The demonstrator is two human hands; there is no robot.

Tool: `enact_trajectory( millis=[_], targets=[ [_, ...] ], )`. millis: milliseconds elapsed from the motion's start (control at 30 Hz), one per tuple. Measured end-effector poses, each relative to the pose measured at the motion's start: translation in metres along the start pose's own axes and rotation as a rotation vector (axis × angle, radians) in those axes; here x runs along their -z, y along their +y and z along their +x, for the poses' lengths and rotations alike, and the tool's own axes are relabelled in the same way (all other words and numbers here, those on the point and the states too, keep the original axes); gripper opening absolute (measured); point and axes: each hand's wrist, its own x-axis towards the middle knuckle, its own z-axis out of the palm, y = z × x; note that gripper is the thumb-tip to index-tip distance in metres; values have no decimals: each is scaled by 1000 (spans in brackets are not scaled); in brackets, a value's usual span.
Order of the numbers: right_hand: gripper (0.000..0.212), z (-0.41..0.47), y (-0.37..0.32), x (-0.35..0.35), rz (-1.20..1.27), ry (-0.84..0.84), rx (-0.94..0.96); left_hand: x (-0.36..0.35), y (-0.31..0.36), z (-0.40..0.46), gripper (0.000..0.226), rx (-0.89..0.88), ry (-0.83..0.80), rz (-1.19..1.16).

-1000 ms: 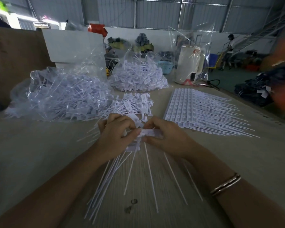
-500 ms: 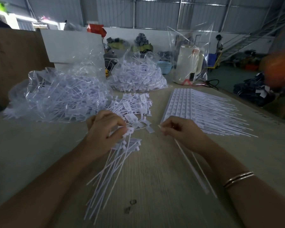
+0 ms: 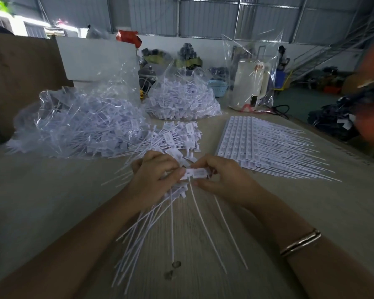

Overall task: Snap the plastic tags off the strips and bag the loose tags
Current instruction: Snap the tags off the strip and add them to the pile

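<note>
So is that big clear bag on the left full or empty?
Full. The clear bag bulges with a heap of white tags, lying open-ended on the table.

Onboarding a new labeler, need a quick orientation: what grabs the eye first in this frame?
Dead centre, the left hand and right hand meet over a small white tag piece, each with a grip on it, while a fan of thin white tails spreads toward the camera. Behind the hands to the left sit two clear bags stuffed with loose tags, and to the right lies a flat stack of unbroken strips.
</note>
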Motion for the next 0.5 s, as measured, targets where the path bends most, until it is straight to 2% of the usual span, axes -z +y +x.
enact_trajectory(
  millis=[67,133,300,433,500],
  targets=[
    [22,1,3,0,-81,3,10,0,1,-1,52,-18,-18,16],
    [23,2,3,0,-99,7,10,2,1,-1,49,-71,-9,41],
    [11,1,2,3,172,-8,-50,9,3,0,39,-194,39,56],
    [13,-2,-3,4,332,-58,-58,14,5,0,32,-256,6,59],
    [20,-2,2,10,337,-44,-95,19,2,-2,30,-279,33,56]
  ],
)
